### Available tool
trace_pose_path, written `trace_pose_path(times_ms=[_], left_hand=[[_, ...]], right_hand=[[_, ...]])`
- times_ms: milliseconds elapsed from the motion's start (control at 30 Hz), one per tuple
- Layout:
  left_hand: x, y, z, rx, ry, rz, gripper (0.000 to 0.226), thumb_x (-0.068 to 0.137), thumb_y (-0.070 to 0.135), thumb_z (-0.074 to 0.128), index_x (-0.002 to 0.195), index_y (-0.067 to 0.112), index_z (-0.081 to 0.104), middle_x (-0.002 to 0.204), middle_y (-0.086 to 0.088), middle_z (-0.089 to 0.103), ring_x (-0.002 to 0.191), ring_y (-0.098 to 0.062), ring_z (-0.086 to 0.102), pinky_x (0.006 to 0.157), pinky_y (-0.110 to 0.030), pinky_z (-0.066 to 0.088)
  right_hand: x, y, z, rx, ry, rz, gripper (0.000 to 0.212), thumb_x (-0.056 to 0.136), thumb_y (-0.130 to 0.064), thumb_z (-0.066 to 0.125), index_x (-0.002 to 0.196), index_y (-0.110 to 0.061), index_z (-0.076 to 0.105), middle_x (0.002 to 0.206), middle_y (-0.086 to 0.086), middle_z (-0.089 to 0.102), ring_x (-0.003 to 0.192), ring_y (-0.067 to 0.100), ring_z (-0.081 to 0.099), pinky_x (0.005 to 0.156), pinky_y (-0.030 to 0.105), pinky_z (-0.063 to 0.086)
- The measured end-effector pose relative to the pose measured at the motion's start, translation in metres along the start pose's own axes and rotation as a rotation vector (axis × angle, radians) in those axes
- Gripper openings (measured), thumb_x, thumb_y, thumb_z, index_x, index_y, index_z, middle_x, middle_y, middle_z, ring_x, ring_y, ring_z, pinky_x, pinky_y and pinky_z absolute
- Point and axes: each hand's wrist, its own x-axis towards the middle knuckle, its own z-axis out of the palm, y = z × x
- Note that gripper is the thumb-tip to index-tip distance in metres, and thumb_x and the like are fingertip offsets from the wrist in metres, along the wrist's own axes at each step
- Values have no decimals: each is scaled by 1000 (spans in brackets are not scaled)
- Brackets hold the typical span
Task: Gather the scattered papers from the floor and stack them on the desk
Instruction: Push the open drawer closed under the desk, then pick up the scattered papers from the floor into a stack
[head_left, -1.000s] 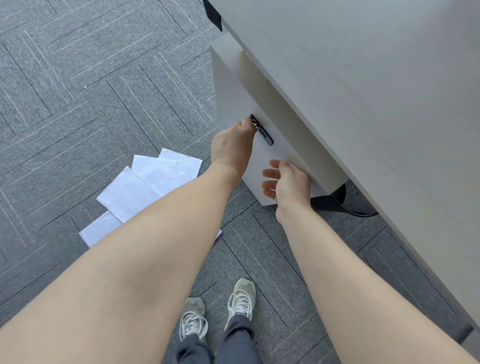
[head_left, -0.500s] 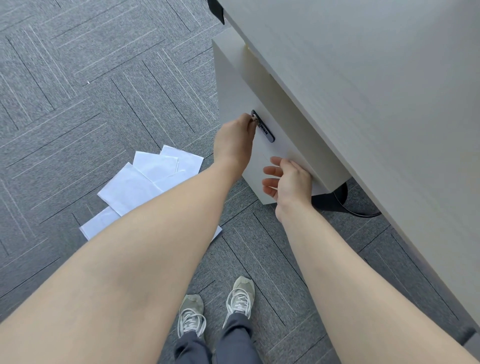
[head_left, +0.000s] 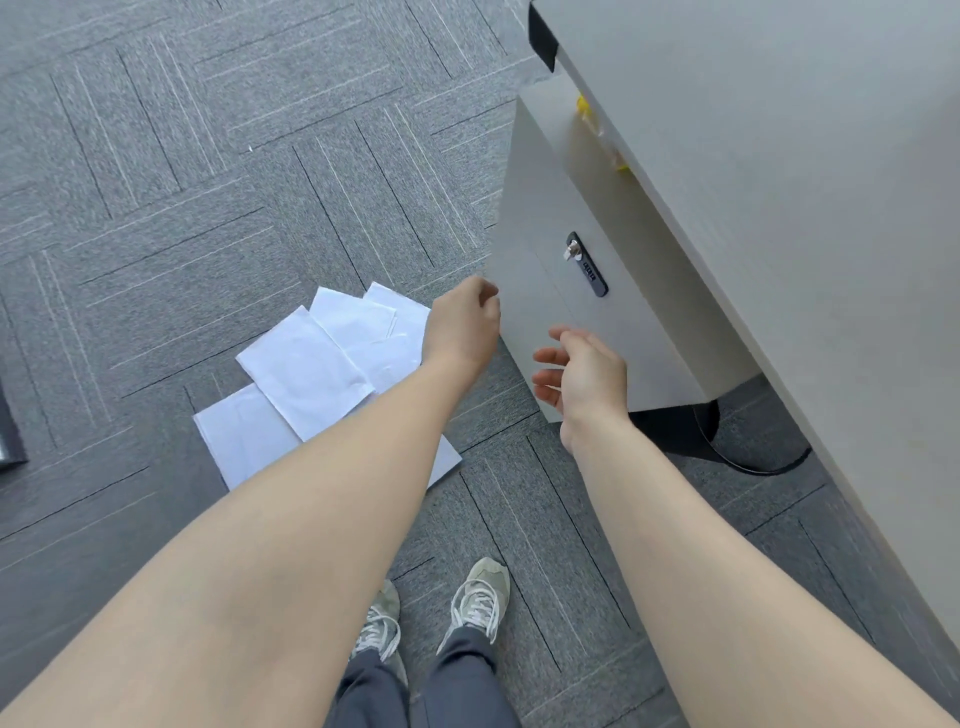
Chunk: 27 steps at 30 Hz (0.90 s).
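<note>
The desk (head_left: 779, 156) runs along the right side, its long front edge slanting from upper centre down to the lower right. Under it stands a pale cabinet (head_left: 550, 208) with a dark lock strip (head_left: 587, 265) on its front; its near vertical corner juts toward the hands. To the left, grey carpet (head_left: 208, 182) lies wide and bare, with only a dark object (head_left: 8, 431) cut off at the left border. The papers (head_left: 311, 374) lie overlapping on the carpet just left of the cabinet, partly hidden beneath the left forearm. The left hand (head_left: 460, 327) hangs above their right edge, fingers curled loosely inward, holding nothing. The right hand (head_left: 584, 374) hovers in front of the cabinet's lower face, fingers half spread, empty, further from the sheets. Two grey sneakers (head_left: 478, 597) stand on the carpet below
</note>
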Motion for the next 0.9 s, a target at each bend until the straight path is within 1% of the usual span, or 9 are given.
trace_pose_path(times_ms=[100,167,233,333,533,633,733,800,900], left_hand=[[-20,-32,-27,-57,66,-67,22,90,19,47,100,17,66,101,-4,71,87,-28,68,84,-38,51],[-36,-58,-46,-103,82,-120,20,89,21,48,97,19,67,100,-2,71,88,-27,69,83,-40,52],[-52,-87,-68,-170,87,-191,18,86,23,49,92,25,66,95,2,70,86,-25,69,81,-44,55],[-70,-132,-101,-223,112,-275,17,87,20,49,89,23,65,89,6,69,76,-18,71,77,-43,57],[-100,-218,-153,-344,177,-429,16,90,20,47,90,25,62,94,1,69,76,-17,69,77,-43,57],[-112,-260,-169,-399,199,-488,17,90,20,47,91,24,63,95,-1,70,73,-15,67,75,-41,56],[-118,-303,-176,-470,217,-539,16,91,20,48,94,21,63,96,-2,70,73,-16,66,73,-40,55],[-117,-331,-174,-506,216,-572,14,92,20,48,91,23,62,96,0,69,73,-15,65,73,-38,54],[-113,-373,-161,-564,212,-635,14,91,19,50,95,21,63,94,0,69,73,-16,63,68,-35,52]], right_hand=[[-14,12,25,-70,-89,-15,21,97,-12,42,97,-15,63,74,3,61,47,14,48,47,21,40],[-24,22,45,-124,-143,-24,21,96,-11,42,93,-17,62,73,3,61,46,14,48,45,20,40],[-35,33,67,-167,-196,-28,22,95,-8,42,91,-16,62,73,4,60,46,14,47,46,21,39],[-50,54,104,-237,-272,-29,23,93,-7,42,88,-16,62,73,4,61,47,16,47,48,24,39],[-73,115,171,-438,-393,-34,21,90,-11,47,94,-16,66,80,5,66,52,18,53,51,27,45],[-84,144,196,-552,-440,-38,21,92,-13,47,102,-13,65,83,5,65,56,18,54,54,29,48],[-82,171,215,-657,-479,-53,20,91,-13,48,105,-15,63,88,5,64,61,19,56,58,32,48],[-72,190,226,-729,-492,-72,20,91,-15,49,107,-15,62,90,6,64,64,20,57,61,34,50],[-48,222,237,-814,-493,-88,21,91,-15,49,108,-15,61,92,7,65,66,21,58,61,34,50]])
